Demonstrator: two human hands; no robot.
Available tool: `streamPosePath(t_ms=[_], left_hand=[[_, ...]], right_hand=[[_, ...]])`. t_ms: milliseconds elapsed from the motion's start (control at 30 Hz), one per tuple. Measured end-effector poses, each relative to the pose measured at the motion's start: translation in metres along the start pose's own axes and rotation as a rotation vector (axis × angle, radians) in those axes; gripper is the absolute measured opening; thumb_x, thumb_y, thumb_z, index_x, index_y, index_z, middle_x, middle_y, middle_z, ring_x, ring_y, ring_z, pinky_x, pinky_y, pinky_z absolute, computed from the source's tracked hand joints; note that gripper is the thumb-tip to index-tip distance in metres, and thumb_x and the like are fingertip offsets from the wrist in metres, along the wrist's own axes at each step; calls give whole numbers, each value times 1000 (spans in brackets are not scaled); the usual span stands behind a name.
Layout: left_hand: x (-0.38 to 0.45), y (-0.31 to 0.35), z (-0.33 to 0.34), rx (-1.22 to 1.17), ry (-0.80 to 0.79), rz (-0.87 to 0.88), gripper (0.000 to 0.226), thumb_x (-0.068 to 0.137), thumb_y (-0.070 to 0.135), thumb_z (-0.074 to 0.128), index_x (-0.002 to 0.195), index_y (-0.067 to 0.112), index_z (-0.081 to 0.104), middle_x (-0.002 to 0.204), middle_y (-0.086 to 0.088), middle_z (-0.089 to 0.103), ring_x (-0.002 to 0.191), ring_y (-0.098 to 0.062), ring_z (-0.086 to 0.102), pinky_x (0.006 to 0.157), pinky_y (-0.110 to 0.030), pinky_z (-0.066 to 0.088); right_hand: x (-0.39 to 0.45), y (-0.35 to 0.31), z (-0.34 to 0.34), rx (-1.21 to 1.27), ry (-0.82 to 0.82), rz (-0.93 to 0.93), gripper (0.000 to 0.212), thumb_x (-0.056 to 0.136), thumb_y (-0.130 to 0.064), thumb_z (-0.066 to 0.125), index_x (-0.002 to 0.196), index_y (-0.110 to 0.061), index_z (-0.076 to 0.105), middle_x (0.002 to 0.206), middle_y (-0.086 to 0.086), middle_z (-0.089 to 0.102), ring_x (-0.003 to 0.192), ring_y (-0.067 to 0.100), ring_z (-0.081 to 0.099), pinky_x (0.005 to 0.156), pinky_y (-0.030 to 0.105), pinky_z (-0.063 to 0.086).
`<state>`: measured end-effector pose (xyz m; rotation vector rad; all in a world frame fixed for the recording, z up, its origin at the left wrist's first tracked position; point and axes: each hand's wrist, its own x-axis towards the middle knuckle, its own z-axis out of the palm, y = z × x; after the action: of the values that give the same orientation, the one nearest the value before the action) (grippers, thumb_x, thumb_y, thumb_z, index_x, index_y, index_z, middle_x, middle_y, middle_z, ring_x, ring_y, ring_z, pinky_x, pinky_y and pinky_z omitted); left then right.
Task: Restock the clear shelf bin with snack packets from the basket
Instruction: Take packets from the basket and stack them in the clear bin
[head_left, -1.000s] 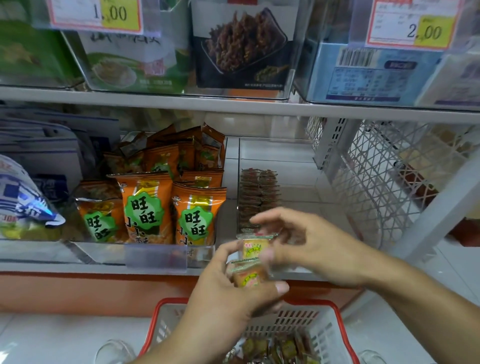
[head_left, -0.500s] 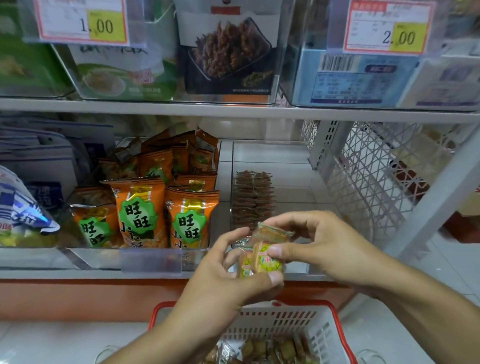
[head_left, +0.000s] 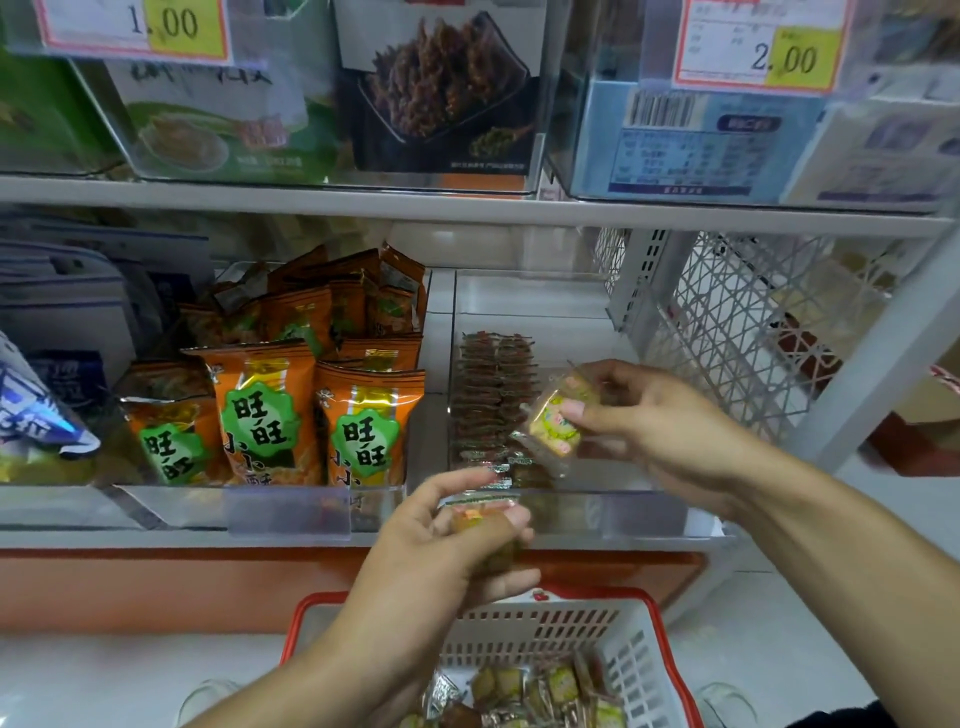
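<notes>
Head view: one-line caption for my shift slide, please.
Right hand pinches a snack packet over the clear shelf bin; left hand grips another above the red-rimmed basket.

My left hand (head_left: 457, 545) covering most of packet (head_left: 480, 519) in its grip; print blurring, unreadable. My right hand (head_left: 649, 421) thumb hiding part of second packet (head_left: 553, 423). Clear bin (head_left: 644, 512) front wall glaring, smearing row of packets (head_left: 491, 395) behind it; count not telling. Basket (head_left: 639, 670) getting cut off by bottom edge, my left forearm hiding its left side. Price tags (head_left: 758, 47) running off top edge, small text too blurred.
</notes>
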<state>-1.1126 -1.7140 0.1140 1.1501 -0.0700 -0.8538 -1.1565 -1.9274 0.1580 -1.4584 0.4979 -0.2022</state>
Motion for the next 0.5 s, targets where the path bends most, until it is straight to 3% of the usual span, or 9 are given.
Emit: streamPosePath(t_ms=[133,300,500], left_hand=[[0,6,5,36,28,106,44,54,28,91,97,23,80,98,-7,79,85,-19,77,67,-31,62],[0,12,-1,89,75,142,27,64,31,81,90,22,82,78,-1,75,67,-7,68,59,-24,58],[-1,25,-4,261,83,179,20,75,28,83,94,23,83,83,-2,79,67,-5,68,58,-24,58]], right_hand=[[-23,14,30,187,-86,15,34,84,-2,70,117,-1,63,110,19,74,92,27,74,75,29,61],[-30,12,33,172,-103,45,52,67,-1,78,117,-8,67,109,19,75,97,27,73,90,35,60],[-26,6,23,3,-225,18,34,83,-18,71,116,-12,73,115,13,75,100,23,72,85,31,60]])
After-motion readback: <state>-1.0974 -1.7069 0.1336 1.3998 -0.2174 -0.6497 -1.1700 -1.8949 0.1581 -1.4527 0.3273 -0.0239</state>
